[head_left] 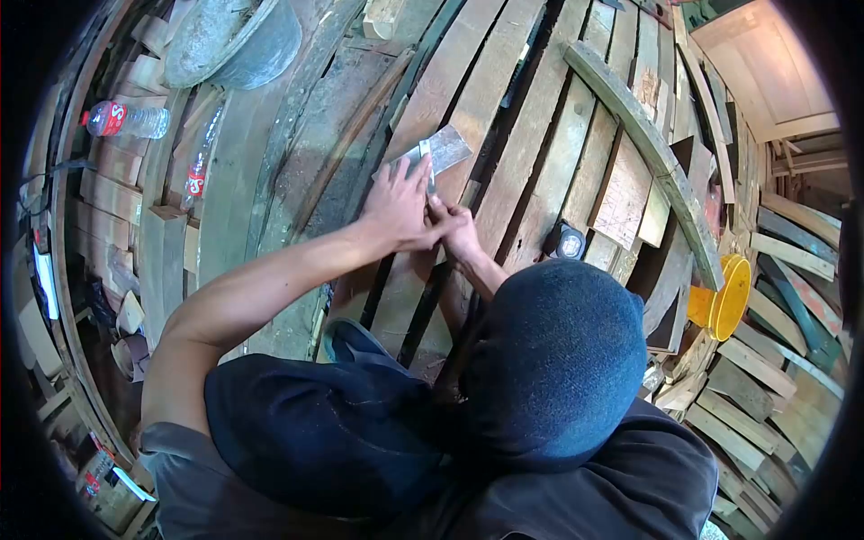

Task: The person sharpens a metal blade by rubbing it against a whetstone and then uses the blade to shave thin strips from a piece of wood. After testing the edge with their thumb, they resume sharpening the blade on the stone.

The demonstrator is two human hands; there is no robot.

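Note:
My left hand (398,202) reaches over a grey flat block (452,148), its fingertips pressed on a narrow metal blade that looks like a chisel (427,164). The blade lies across the block. Just below, my right hand (459,232) is closed around the lower end of the chisel, and the left thumb meets it there. My fingers hide most of the grip. Under the block is a wooden plank (436,85).
A round black tape measure (565,241) lies right of my hands. A curved timber (643,148) crosses the slatted planks. At upper left are a grey basin (261,45) and a plastic bottle (135,121). A yellow bucket (731,297) stands at right. A capped head (558,360) fills the lower middle.

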